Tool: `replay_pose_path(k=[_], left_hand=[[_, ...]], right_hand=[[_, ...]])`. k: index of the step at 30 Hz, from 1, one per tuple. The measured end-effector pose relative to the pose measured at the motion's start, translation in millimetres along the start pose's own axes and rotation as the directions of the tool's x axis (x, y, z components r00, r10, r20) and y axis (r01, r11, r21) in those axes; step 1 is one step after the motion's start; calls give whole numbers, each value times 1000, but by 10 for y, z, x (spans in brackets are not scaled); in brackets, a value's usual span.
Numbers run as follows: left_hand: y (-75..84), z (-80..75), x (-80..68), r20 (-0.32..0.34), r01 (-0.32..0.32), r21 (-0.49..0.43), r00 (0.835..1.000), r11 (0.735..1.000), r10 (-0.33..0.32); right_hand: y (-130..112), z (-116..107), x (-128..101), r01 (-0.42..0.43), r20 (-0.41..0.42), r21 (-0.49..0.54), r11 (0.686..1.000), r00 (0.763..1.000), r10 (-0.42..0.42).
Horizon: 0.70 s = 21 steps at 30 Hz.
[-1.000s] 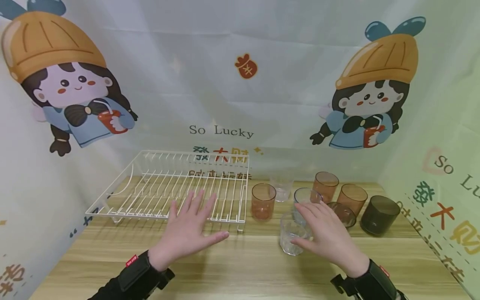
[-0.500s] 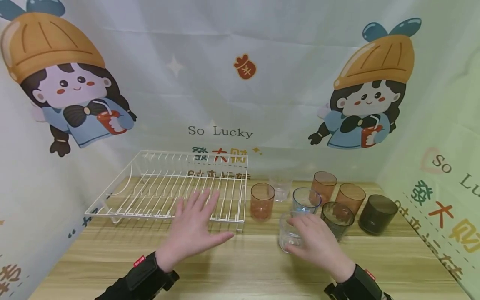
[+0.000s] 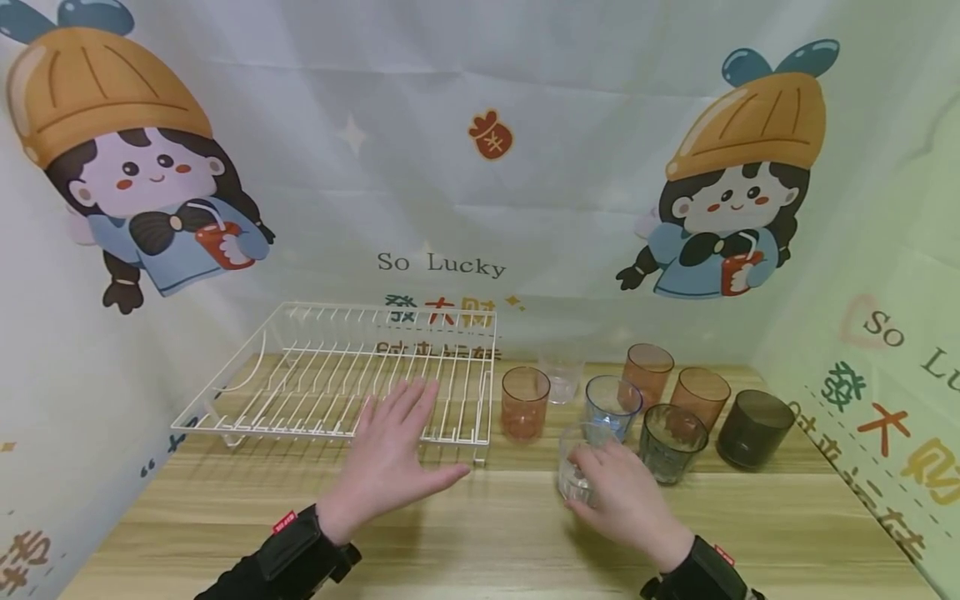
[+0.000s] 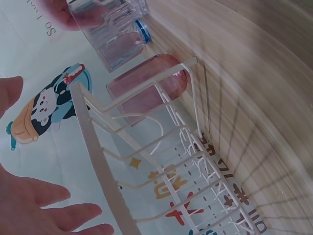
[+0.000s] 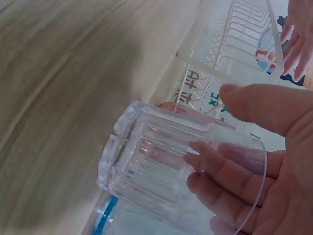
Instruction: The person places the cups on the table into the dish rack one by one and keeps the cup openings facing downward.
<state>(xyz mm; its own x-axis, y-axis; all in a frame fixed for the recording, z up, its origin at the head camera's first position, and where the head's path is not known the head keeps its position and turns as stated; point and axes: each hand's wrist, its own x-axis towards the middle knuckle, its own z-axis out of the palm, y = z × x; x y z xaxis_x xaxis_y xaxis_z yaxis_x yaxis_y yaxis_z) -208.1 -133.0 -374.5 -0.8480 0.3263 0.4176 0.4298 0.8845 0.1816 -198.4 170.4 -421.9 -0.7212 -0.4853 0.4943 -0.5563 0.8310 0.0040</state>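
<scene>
At the lower right of centre in the frame, my right hand [image 3: 618, 492] curls around a clear glass [image 3: 572, 479], thumb on one side and fingers on the other; how firmly I press, I cannot tell. The glass is upright at the wood-grain tabletop [image 3: 480, 542], just in front of a blue-rimmed glass [image 3: 611, 412] and left of a grey glass [image 3: 673, 450]. At centre left, my left hand [image 3: 393, 458], fingers extended and holding nothing, appears before the white wire rack [image 3: 270, 432]. The crowding is the likeliest trouble: a backward or rightward nudge could knock my glass into its neighbours. A loose hold on the smooth wall could let it slip, and a hasty leftward swing could clip the amber glass [image 3: 525, 412] beside the rack.
</scene>
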Motion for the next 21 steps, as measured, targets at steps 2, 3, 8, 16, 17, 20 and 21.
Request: replay_pose_path(k=[2,3,8,16,17,20,21], left_hand=[[6,9,5,-3,0,-11,1000,1000,0],[7,14,9,-9,-2,-16,1000,1000,2],[17,38,45,-63,-25,-64,998,998,21],[74,47,103,-82,-49,-138,996,989,38],[83,47,107,-76,-45,-151,996,988,34],[100,47,121,-73,-48,-176,997,983,36],[105,49,125,-76,-53,-180,996,982,40]], right_hand=[[-1,15,2,26,-29,-25,999,999,-27],[-1,23,6,39,-49,-31,999,998,-40],[15,57,21,68,-131,-25,997,989,-71],[10,-18,25,-34,-143,22,999,989,37],[6,-42,32,-50,-144,31,998,988,54],[-7,-119,61,-79,-154,68,994,984,89],[-9,-143,73,-80,-161,77,994,983,92]])
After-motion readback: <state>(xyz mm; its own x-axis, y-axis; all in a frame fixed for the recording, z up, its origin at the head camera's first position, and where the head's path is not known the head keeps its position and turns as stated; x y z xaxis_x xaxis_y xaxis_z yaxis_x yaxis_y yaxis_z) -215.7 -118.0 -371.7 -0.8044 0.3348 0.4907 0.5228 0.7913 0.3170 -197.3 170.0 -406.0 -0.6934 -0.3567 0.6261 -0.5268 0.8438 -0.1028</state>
